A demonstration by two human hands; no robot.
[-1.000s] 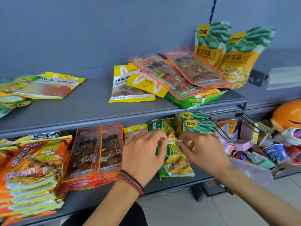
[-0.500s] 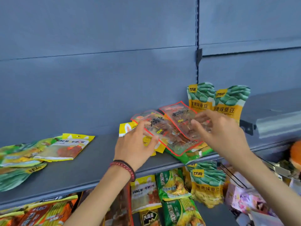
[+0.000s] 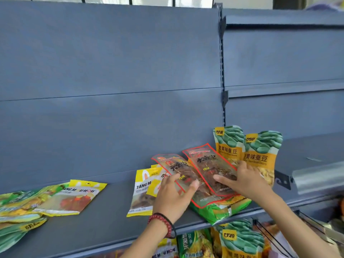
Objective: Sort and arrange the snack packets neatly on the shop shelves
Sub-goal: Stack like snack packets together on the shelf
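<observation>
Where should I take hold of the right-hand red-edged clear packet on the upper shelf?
Pinch the right red-edged packet by its near short end, coming from the front. It lies flat atop the green packet, slanting back, so that end faces you and should lift freely.

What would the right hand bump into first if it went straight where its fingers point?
The right hand would likely hit the standing bean packets just beyond its fingertips; depth is unclear.
</observation>
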